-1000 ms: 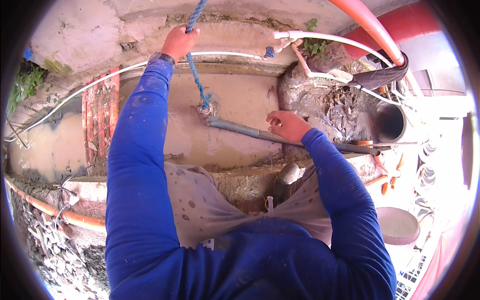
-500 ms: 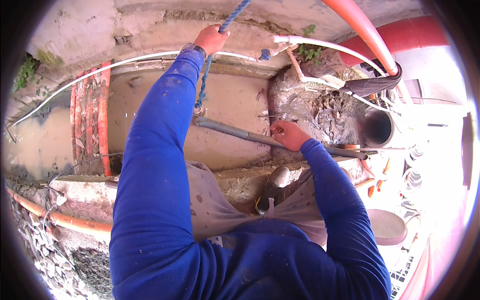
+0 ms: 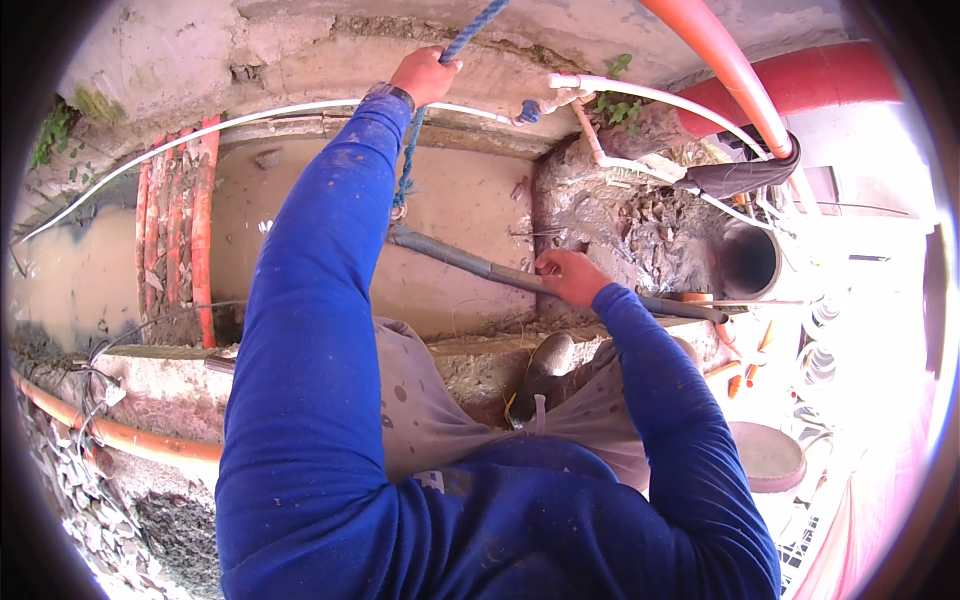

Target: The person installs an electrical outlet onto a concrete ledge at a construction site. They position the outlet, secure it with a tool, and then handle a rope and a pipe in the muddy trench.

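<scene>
Raised ahead, my left hand [image 3: 424, 76] is closed around a blue rope [image 3: 409, 160], which runs up past the top of the view. Its frayed lower end hangs just above the near end of a long grey pipe [image 3: 465, 262]; I cannot tell whether they are tied. That pipe slants across the muddy water [image 3: 450, 180]. Over its middle is my right hand [image 3: 574, 278], fingers curled in; the hand covers part of the pipe, and what the fingers hold, if anything, is hidden.
Several muddy orange pipes [image 3: 202, 230] cross the water on the left. Along the back wall bends a thin white pipe [image 3: 240, 122]. A dark round pipe mouth [image 3: 750, 260] opens at the right beside mud and leaves. My boot [image 3: 545, 370] stands at the pit's concrete edge; a round tub [image 3: 768, 455] is right.
The view has shifted slightly. Both hands keep nearly the same places, the left on the rope and the right over the grey pipe.
</scene>
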Motion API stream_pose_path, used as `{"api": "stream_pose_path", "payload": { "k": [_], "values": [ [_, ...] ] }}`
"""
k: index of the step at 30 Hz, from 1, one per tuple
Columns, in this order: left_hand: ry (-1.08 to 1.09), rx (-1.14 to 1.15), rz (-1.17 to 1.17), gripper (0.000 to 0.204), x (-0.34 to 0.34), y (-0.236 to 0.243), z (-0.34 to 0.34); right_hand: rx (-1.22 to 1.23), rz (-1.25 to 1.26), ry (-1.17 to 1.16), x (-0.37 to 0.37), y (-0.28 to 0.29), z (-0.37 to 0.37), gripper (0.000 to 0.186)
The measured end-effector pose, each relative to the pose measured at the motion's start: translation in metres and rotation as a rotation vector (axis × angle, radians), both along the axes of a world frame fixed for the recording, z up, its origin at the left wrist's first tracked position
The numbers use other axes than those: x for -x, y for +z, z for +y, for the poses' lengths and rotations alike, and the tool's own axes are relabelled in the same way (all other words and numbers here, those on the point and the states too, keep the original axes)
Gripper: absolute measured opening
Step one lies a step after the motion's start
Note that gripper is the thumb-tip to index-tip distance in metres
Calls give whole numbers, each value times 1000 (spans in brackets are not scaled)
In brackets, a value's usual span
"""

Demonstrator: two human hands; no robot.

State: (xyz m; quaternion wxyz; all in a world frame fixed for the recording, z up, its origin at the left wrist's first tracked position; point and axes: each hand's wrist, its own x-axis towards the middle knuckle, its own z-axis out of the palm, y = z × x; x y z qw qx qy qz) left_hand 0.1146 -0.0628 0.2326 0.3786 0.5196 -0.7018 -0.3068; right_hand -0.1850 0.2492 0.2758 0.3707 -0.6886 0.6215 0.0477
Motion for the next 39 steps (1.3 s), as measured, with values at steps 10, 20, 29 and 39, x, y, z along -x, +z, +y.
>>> {"api": "stream_pose_path", "payload": {
  "k": [10, 20, 29, 39],
  "values": [
    [-32, -70, 33, 32, 0, -2, -2, -10, -5, 28, -7, -3, 4, 30],
    [-76, -162, -7, 48, 4, 5, 2, 12, -8, 20, -4, -7, 1, 34],
    [-89, -117, -8, 44, 0, 6, 2, 99, 16, 58, -15, 39, 4, 33],
    [-143, -157, 41, 32, 4, 7, 0, -26, 41, 68, -5, 52, 38, 34]
  ]
}}
